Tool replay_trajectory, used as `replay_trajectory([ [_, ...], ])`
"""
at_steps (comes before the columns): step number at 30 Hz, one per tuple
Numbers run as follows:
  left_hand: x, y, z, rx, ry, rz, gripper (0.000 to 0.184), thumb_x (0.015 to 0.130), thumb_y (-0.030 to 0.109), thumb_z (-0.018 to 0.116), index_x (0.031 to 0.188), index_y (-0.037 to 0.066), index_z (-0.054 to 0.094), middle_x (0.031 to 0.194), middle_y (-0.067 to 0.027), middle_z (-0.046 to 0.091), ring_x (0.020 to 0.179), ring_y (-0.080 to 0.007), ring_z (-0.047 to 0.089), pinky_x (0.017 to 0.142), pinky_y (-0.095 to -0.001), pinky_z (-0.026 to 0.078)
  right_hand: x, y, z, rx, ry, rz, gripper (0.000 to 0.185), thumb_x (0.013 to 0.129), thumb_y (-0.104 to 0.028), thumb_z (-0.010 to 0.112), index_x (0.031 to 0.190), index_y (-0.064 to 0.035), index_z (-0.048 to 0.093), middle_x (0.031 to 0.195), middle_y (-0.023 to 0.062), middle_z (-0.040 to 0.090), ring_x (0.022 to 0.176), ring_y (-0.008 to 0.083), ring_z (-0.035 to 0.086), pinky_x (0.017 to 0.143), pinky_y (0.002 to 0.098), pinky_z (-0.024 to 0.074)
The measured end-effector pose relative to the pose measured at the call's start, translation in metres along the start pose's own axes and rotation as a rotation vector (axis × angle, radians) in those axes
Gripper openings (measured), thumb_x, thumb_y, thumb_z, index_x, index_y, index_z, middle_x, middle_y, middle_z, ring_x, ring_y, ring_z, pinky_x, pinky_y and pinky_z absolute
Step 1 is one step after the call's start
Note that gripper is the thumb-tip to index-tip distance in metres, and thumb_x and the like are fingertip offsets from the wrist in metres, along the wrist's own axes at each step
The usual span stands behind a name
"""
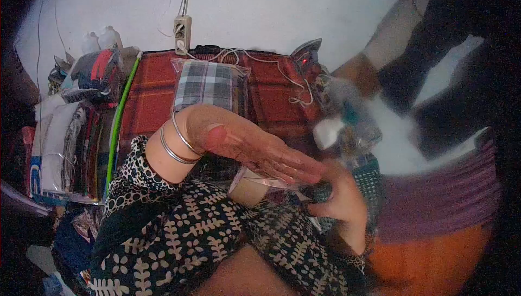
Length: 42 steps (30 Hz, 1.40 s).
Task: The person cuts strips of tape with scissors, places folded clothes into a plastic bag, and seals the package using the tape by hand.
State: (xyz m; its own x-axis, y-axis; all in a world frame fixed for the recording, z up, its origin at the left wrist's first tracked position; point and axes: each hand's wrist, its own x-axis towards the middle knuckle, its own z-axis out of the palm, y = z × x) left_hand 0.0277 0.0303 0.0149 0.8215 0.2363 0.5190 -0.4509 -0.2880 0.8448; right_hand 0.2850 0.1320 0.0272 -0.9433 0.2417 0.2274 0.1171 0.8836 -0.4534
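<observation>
My left hand [247, 143], with silver bangles at the wrist, stretches across the middle with its fingers extended and close together. Its fingertips meet or overlap my right hand [344, 195], which is slightly blurred, its thumb apart from the fingers. The tips of the right fingers are partly hidden. Just below my left hand is a pale tape roll [247, 188], with something clear and shiny beside it under the fingers. Behind my left wrist lies a plaid cloth in clear plastic packaging [203, 84].
A red checked cloth [149, 92] lies ahead. Packaged items [59, 144] and a green strip [116, 128] are at left. A power strip [183, 34] with cables is at the back. At right are a blurred plastic bag [353, 117] and another person's arm [374, 57].
</observation>
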Motion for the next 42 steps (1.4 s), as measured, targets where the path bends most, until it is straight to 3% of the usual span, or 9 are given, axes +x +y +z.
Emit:
replay_trajectory([
  [10, -0.004, -0.008, -0.001, -0.001, 0.002, 0.041, 0.144, 0.058, 0.093, 0.042, 0.141, -0.017, 0.001, 0.151, -0.0321, 0.000, 0.144, -0.0347, 0.003, 0.115, -0.0450, 0.003, -0.001, 0.009, 0.007, 0.013, -0.039, 0.053, 0.048, 0.045, -0.020, 0.082, 0.084, -0.0019, 0.060, 0.086, 0.0144, 0.057, 0.084, 0.0361, 0.057, 0.074, 0.0410, 0.0449],
  [12, -0.008, -0.004, 0.005, -0.017, 0.179, -0.031, 0.121, 0.075, 0.082, 0.042, 0.144, -0.012, 0.013, 0.153, -0.0251, 0.014, 0.144, -0.0307, 0.012, 0.116, -0.0425, 0.010, -0.002, 0.006, 0.007, -0.096, -0.005, 0.081, 0.052, 0.047, -0.018, 0.081, 0.091, -0.0017, 0.059, 0.093, 0.0154, 0.056, 0.090, 0.0357, 0.056, 0.077, 0.0401, 0.0455],
  [16, -0.027, 0.008, 0.012, -0.072, 0.380, 0.018, 0.128, 0.068, 0.090, 0.038, 0.145, -0.010, 0.014, 0.153, -0.0254, 0.015, 0.143, -0.0310, 0.017, 0.116, -0.0414, 0.009, -0.017, 0.053, 0.008, -0.116, 0.014, 0.005, 0.055, 0.049, -0.017, 0.082, 0.095, -0.0006, 0.057, 0.097, 0.0153, 0.053, 0.094, 0.0345, 0.055, 0.081, 0.0391, 0.0457],
  [20, -0.034, 0.006, 0.018, -0.190, 0.703, -0.069, 0.136, 0.056, 0.097, 0.038, 0.149, 0.001, 0.012, 0.154, -0.0216, 0.016, 0.141, -0.0315, 0.025, 0.111, -0.0426, 0.025, -0.002, 0.129, 0.044, 0.248, -0.086, 0.618, 0.056, 0.062, -0.034, 0.081, 0.097, 0.0035, 0.059, 0.100, 0.0214, 0.063, 0.098, 0.0328, 0.062, 0.085, 0.0420, 0.0470],
  [24, -0.033, -0.003, 0.014, -0.316, 0.896, 0.074, 0.131, 0.054, 0.097, 0.039, 0.151, 0.013, 0.013, 0.155, -0.0161, 0.018, 0.138, -0.0350, 0.029, 0.100, -0.0509, 0.039, 0.043, 0.227, 0.122, -0.187, -0.164, 0.893, 0.065, 0.078, -0.057, 0.062, 0.116, -0.0049, 0.063, 0.109, 0.0241, 0.064, 0.107, 0.0339, 0.062, 0.088, 0.0432, 0.0485],
  [27, -0.033, -0.008, 0.009, -0.373, 0.904, 0.208, 0.120, 0.060, 0.094, 0.037, 0.151, 0.018, 0.017, 0.155, -0.0190, 0.014, 0.139, -0.0488, 0.014, 0.102, -0.0658, 0.030, 0.080, 0.220, 0.146, -0.410, -0.335, 0.987, 0.059, 0.082, -0.052, 0.061, 0.120, -0.0072, 0.062, 0.114, 0.0216, 0.063, 0.111, 0.0349, 0.059, 0.091, 0.0423, 0.0481],
  [33, -0.027, -0.017, 0.008, -0.363, 0.963, 0.257, 0.119, 0.062, 0.093, 0.039, 0.151, 0.019, 0.015, 0.156, -0.0128, 0.016, 0.137, -0.0413, 0.028, 0.101, -0.0594, 0.035, 0.115, 0.213, 0.133, -0.173, -0.262, 0.536, 0.054, 0.084, -0.047, 0.062, 0.121, -0.0089, 0.062, 0.122, 0.0193, 0.060, 0.115, 0.0351, 0.057, 0.094, 0.0424, 0.0462],
  [38, -0.031, -0.028, 0.009, -0.371, 0.967, 0.207, 0.117, 0.062, 0.093, 0.037, 0.151, 0.021, 0.016, 0.156, -0.0135, 0.015, 0.139, -0.0440, 0.020, 0.102, -0.0638, 0.031, 0.085, 0.093, 0.077, 1.031, -0.097, 0.138, 0.041, 0.084, -0.024, 0.069, 0.119, -0.0040, 0.061, 0.115, 0.0092, 0.063, 0.106, 0.0171, 0.058, 0.096, 0.0337, 0.0419],
  [42, -0.026, -0.038, 0.013, -0.295, 0.935, 0.117, 0.121, 0.061, 0.091, 0.044, 0.152, 0.017, 0.012, 0.157, -0.0136, 0.011, 0.140, -0.0375, 0.023, 0.103, -0.0565, 0.035, 0.069, 0.055, 0.078, 0.878, 0.046, 0.175, 0.037, 0.087, -0.029, 0.067, 0.112, -0.0022, 0.064, 0.108, 0.0084, 0.066, 0.100, 0.0142, 0.058, 0.090, 0.0313, 0.0453],
])
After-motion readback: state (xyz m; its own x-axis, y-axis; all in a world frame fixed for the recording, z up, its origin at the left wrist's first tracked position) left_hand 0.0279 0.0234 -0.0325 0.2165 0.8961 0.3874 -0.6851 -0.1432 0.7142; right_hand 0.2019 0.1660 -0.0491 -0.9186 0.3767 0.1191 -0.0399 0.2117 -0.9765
